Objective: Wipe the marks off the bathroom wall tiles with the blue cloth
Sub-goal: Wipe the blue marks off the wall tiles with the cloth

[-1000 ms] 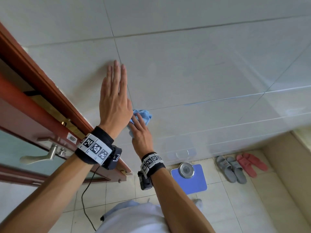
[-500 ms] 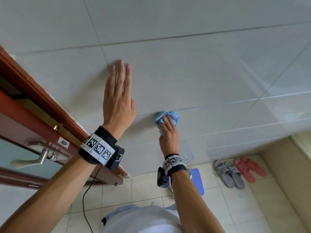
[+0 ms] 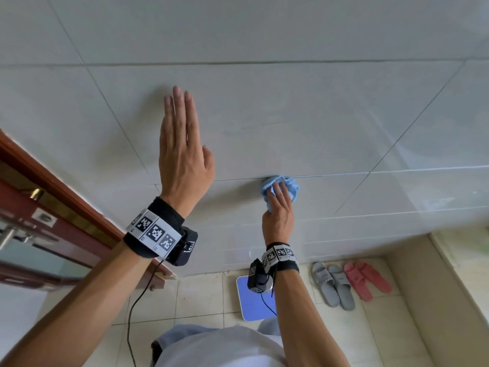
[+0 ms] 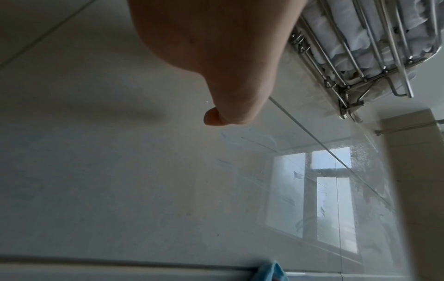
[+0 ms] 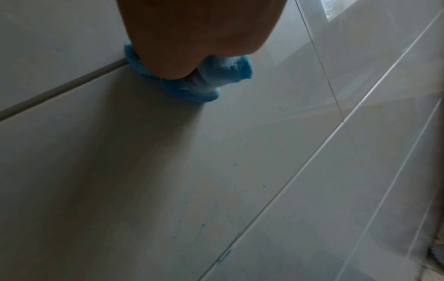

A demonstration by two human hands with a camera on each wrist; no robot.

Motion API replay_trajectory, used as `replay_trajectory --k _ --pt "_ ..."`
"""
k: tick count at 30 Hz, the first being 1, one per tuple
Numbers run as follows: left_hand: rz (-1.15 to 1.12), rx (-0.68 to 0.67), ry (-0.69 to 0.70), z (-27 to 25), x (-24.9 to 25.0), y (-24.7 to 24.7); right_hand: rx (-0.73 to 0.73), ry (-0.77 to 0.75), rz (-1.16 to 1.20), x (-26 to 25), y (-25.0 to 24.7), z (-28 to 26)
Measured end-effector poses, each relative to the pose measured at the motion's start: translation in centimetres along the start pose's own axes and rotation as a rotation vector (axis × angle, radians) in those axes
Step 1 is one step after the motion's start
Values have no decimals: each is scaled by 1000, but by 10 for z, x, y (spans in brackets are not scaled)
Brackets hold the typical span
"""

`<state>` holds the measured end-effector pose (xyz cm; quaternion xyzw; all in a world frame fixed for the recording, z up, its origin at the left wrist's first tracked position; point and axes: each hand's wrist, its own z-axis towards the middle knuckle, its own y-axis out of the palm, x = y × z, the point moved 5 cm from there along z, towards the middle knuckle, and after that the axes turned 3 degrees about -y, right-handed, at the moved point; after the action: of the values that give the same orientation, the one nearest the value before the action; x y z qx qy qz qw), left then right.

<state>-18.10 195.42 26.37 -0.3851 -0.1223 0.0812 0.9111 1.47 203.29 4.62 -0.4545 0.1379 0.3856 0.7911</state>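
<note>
My right hand [image 3: 277, 210] holds the bunched blue cloth [image 3: 292, 187] against the pale grey wall tiles [image 3: 291, 123], right on a horizontal grout line. In the right wrist view the cloth [image 5: 223, 70] bulges out from under my palm [image 5: 192, 28]. My left hand [image 3: 182, 144] lies flat on the wall, up and to the left, fingers straight and together. Faint blue streaks [image 4: 252, 140] show on the tile beyond my left hand [image 4: 216, 57]. Faint blue smears [image 5: 182, 214] also show below the cloth. A corner of the cloth [image 4: 269, 271] peeks in at the bottom of the left wrist view.
A brown wooden door frame [image 3: 66, 192] with a metal handle [image 3: 8, 234] stands at the left. On the floor lie a blue scale [image 3: 251, 305], grey slippers [image 3: 333, 284] and pink slippers [image 3: 367, 279]. A metal rack with white towels [image 4: 360, 47] hangs high on the wall.
My right hand has slid the cloth to the right along the grout line, away from my left hand. My left hand stays flat on the wall.
</note>
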Motion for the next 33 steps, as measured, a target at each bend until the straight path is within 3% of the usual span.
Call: replay_trajectory --k 7,13,16,20,24,29,33 --pt "-15 14 -23 -10 52 11 -43 -90 -7 47 -28 15" --pt "-7 -32 112 -7 122 17 42 -31 -14 105 -72 35" --pt "-19 -23 128 3 145 13 68 139 20 134 -86 38" --pt "-36 29 96 20 162 3 373 569 181 206 -138 52" --pt "-4 61 102 35 174 -1 542 599 309 230 -170 87" --pt "47 49 101 49 189 10 420 719 476 216 -153 95" --pt "91 59 91 56 193 15 294 703 421 177 -116 69"
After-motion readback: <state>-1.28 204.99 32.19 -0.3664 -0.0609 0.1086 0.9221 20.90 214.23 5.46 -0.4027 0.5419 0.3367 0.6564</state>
